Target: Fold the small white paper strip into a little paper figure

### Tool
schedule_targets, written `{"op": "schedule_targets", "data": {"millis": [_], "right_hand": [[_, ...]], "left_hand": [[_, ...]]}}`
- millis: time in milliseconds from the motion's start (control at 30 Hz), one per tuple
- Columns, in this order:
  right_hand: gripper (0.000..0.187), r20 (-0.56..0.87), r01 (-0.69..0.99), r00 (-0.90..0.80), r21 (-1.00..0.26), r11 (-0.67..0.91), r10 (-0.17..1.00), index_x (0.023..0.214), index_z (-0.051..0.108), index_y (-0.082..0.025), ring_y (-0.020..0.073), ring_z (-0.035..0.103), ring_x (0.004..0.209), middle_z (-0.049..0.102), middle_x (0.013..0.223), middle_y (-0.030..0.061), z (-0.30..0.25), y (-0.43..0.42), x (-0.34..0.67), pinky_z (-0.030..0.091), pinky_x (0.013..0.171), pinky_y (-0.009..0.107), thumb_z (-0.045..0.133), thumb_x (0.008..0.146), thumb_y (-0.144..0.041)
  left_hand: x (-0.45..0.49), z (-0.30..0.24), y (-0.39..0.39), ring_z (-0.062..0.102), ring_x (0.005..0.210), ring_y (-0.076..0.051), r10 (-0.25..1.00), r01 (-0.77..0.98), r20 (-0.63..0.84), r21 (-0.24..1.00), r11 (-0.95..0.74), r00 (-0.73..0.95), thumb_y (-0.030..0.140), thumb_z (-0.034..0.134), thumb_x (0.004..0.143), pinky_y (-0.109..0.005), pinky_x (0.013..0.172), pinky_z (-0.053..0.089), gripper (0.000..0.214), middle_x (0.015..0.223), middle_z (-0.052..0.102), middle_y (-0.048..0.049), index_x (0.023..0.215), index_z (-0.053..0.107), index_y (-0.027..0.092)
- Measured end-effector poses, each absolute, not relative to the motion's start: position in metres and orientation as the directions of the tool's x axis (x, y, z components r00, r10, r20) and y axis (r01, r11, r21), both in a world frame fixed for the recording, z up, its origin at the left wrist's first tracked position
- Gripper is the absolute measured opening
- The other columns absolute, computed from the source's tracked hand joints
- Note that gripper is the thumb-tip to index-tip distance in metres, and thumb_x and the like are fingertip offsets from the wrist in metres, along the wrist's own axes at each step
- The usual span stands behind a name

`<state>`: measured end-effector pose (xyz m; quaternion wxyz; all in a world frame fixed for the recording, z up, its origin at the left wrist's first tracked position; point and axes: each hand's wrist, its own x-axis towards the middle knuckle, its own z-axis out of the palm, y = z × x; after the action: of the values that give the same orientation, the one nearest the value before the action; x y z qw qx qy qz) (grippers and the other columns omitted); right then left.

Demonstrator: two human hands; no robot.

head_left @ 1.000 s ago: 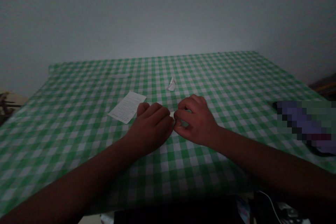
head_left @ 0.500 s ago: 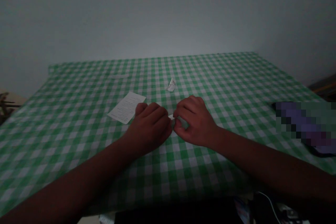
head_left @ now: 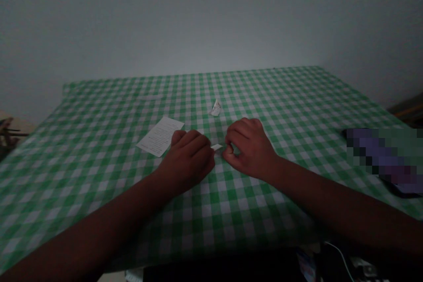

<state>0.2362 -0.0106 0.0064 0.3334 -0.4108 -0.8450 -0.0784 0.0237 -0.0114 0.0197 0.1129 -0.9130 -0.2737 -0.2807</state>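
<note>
My left hand (head_left: 191, 156) is closed, its fingers curled round a small white strip (head_left: 217, 147) whose end sticks out to the right; the rest of the strip is hidden in the fist. Just right of that end is my right hand (head_left: 246, 147), thumb and forefinger pinched together. Whatever is between those fingertips is too small and dim to make out. Beside my left hand, partly behind its knuckles, lies a white sheet of printed paper (head_left: 158, 136).
A green and white checked cloth (head_left: 264, 211) covers the table. Farther back lies a crumpled white scrap (head_left: 216, 108), with a faint pale strip (head_left: 150, 97) to its left. A dark-edged phone-like device (head_left: 383, 158), its face pixelated, rests at the right. A wall (head_left: 211, 17) stands behind.
My right hand has moved slightly right and up, away from my left hand. More of the white strip shows between them. My left hand has barely moved.
</note>
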Motion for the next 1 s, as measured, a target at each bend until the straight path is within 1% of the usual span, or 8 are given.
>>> {"op": "schedule_targets", "data": {"millis": [133, 267, 367, 500, 633, 800, 900, 1000], "right_hand": [[0.003, 0.647, 0.777, -0.354, -0.199, 0.597, 0.675, 0.077, 0.056, -0.019, 0.0224, 0.055, 0.084, 0.062, 0.084, 0.0051, 0.007, -0.002, 0.248, 0.036, 0.078, 0.039, 0.054, 0.078, -0.017], [0.002, 0.645, 0.742, -0.389, -0.204, 0.639, 0.658, 0.078, 0.056, -0.019, 0.0225, 0.057, 0.085, 0.062, 0.084, 0.0051, 0.011, 0.000, 0.253, 0.037, 0.077, 0.038, 0.055, 0.078, -0.017], [0.003, 0.553, 0.737, -0.449, -0.214, 0.641, 0.701, 0.080, 0.057, -0.018, 0.0222, 0.057, 0.086, 0.063, 0.085, 0.0048, 0.013, 0.001, 0.256, 0.035, 0.078, 0.037, 0.055, 0.081, -0.018], [0.004, 0.412, 0.723, -0.538, -0.223, 0.654, 0.736, 0.081, 0.059, -0.018, 0.0213, 0.056, 0.085, 0.062, 0.084, 0.0041, 0.015, 0.004, 0.260, 0.034, 0.078, 0.036, 0.056, 0.083, -0.020], [0.005, 0.310, 0.606, -0.683, -0.265, 0.750, 0.661, 0.085, 0.061, -0.017, 0.0204, 0.055, 0.086, 0.061, 0.085, 0.0042, 0.013, 0.002, 0.258, 0.039, 0.079, 0.035, 0.056, 0.085, -0.019], [0.018, 0.252, 0.448, -0.816, -0.293, 0.845, 0.520, 0.102, 0.067, -0.015, 0.0210, 0.056, 0.095, 0.066, 0.099, 0.0082, 0.005, -0.002, 0.254, 0.045, 0.088, 0.039, 0.050, 0.094, -0.016], [0.023, 0.247, 0.419, -0.832, -0.304, 0.855, 0.496, 0.107, 0.069, -0.015, 0.0213, 0.057, 0.098, 0.067, 0.104, 0.0099, 0.003, -0.002, 0.254, 0.048, 0.089, 0.040, 0.051, 0.093, -0.013], [0.022, 0.229, 0.420, -0.839, -0.303, 0.856, 0.493, 0.105, 0.071, -0.015, 0.0220, 0.058, 0.101, 0.068, 0.107, 0.0115, 0.005, -0.002, 0.255, 0.049, 0.090, 0.041, 0.053, 0.093, -0.013]], "left_hand": [[0.015, 0.017, -0.005, 0.056, 0.087, -0.020, 0.464, 0.554, 0.528, -0.016, -0.832, 0.711, 0.017, 0.059, 0.093, -0.039, 0.078, 0.036, 0.005, 0.093, 0.070, -0.0037, 0.089, 0.063, 0.018], [0.010, 0.013, 0.004, 0.057, 0.095, -0.020, 0.380, 0.428, 0.417, -0.024, -0.904, 0.826, 0.018, 0.058, 0.095, -0.037, 0.079, 0.035, 0.013, 0.107, 0.070, -0.0028, 0.103, 0.067, 0.023], [0.008, 0.011, 0.009, 0.058, 0.098, -0.020, 0.371, 0.381, 0.304, 0.030, -0.924, 0.877, 0.020, 0.055, 0.097, -0.036, 0.080, 0.035, 0.015, 0.109, 0.070, -0.0023, 0.104, 0.068, 0.023], [0.006, 0.008, 0.011, 0.059, 0.109, -0.021, 0.374, 0.357, 0.181, 0.116, -0.927, 0.910, 0.013, 0.057, 0.091, -0.038, 0.088, 0.036, 0.022, 0.121, 0.068, -0.0041, 0.110, 0.067, 0.021], [0.003, 0.007, 0.011, 0.060, 0.113, -0.022, 0.369, 0.347, 0.148, 0.154, -0.925, 0.917, 0.012, 0.056, 0.088, -0.039, 0.089, 0.036, 0.029, 0.126, 0.066, -0.0060, 0.115, 0.065, 0.020], [0.003, 0.008, 0.011, 0.060, 0.114, -0.021, 0.370, 0.349, 0.151, 0.148, -0.925, 0.917, 0.013, 0.055, 0.090, -0.037, 0.089, 0.037, 0.027, 0.126, 0.066, -0.0054, 0.114, 0.066, 0.021], [0.002, 0.009, 0.010, 0.060, 0.113, -0.021, 0.365, 0.346, 0.163, 0.132, -0.929, 0.917, 0.013, 0.058, 0.089, -0.036, 0.087, 0.037, 0.032, 0.125, 0.066, -0.0044, 0.119, 0.064, 0.024], [0.002, 0.012, 0.007, 0.059, 0.113, -0.023, 0.365, 0.353, 0.121, 0.109, -0.929, 0.923, 0.016, 0.061, 0.089, -0.037, 0.088, 0.037, 0.038, 0.127, 0.064, -0.0040, 0.125, 0.062, 0.028]]}}
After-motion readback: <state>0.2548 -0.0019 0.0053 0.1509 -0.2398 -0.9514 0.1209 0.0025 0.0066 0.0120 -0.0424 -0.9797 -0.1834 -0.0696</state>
